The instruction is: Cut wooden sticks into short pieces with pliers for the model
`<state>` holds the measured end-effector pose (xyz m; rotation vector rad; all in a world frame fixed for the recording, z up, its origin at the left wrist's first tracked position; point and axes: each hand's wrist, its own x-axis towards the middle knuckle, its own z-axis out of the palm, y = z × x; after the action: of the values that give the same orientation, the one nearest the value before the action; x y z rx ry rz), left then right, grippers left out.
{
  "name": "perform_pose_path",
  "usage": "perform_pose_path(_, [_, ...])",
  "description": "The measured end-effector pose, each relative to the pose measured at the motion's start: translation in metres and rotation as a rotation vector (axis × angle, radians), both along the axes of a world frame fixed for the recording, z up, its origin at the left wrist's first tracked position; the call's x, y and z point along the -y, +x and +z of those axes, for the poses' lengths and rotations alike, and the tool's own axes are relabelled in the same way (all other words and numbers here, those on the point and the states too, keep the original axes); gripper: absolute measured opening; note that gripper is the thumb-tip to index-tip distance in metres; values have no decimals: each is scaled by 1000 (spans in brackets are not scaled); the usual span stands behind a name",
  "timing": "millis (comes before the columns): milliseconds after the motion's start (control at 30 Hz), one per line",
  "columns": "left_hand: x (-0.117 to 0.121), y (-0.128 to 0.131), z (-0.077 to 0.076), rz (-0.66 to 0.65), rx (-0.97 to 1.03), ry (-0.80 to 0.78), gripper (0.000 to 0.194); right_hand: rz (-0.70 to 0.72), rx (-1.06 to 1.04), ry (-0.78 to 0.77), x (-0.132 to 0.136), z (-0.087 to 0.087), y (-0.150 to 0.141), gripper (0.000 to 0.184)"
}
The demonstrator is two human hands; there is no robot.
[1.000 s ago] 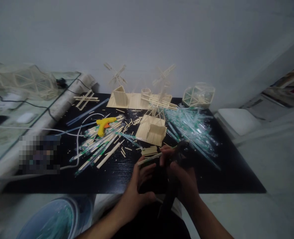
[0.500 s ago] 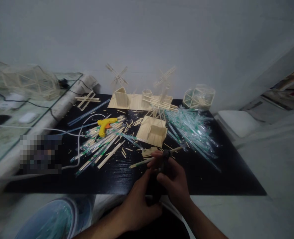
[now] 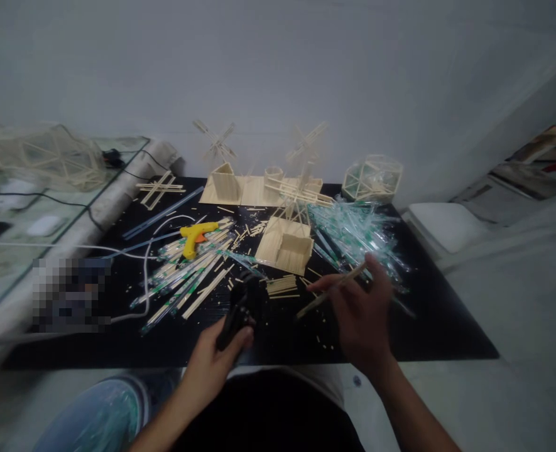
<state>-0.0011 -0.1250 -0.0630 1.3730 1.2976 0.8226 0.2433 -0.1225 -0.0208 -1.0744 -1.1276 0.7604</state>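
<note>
My left hand (image 3: 218,351) is closed around a black hand tool (image 3: 244,307); its exact kind is too dark and blurred to make out. To the right, my right hand (image 3: 362,307) pinches a thin wooden stick (image 3: 322,301), slanting down to the left over the black table (image 3: 278,342). Between and beyond the hands lies a small row of cut sticks (image 3: 282,286). Just behind it stands a wooden windmill model (image 3: 294,251) with an open box on a flat base.
A yellow glue gun (image 3: 197,237) rests on wrapped chopsticks (image 3: 183,276) at the left. Clear and green wrappers (image 3: 357,232) are heaped at the right. More wooden models (image 3: 225,185) stand at the back. A bucket (image 3: 103,414) sits below the front edge.
My hands have moved apart: the left, with the black tool, went left, and the right, with the stick, went right and up. Loose bits now show on the table near my right hand.
</note>
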Motion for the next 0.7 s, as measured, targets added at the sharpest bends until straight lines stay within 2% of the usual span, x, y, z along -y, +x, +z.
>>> perform_pose_path(100, [-9,-7,3,94,-29,42,36,115,-3,49,1,-7,-13,84])
perform_pose_path(167, [-12,-9,4,121,-41,61,34,161,1,70,0,-8,-16,90])
perform_pose_path(233, [-13,-9,4,119,-59,78,33,188,-6,47,-1,-8,-15,81])
perform_pose_path(367, [-13,-7,1,65,-122,112,34,290,-48,-80,-3,-9,-9,38])
perform_pose_path(500, [-17,-5,-3,37,-145,138,37,325,-135,-113,-2,-9,-5,20])
perform_pose_path(600, [-20,-7,-10,30,-126,181,38,294,-129,-94,1,-6,-6,18])
perform_pose_path(700, [-20,-11,-20,44,-88,238,41,269,-143,-76,2,-2,-9,36])
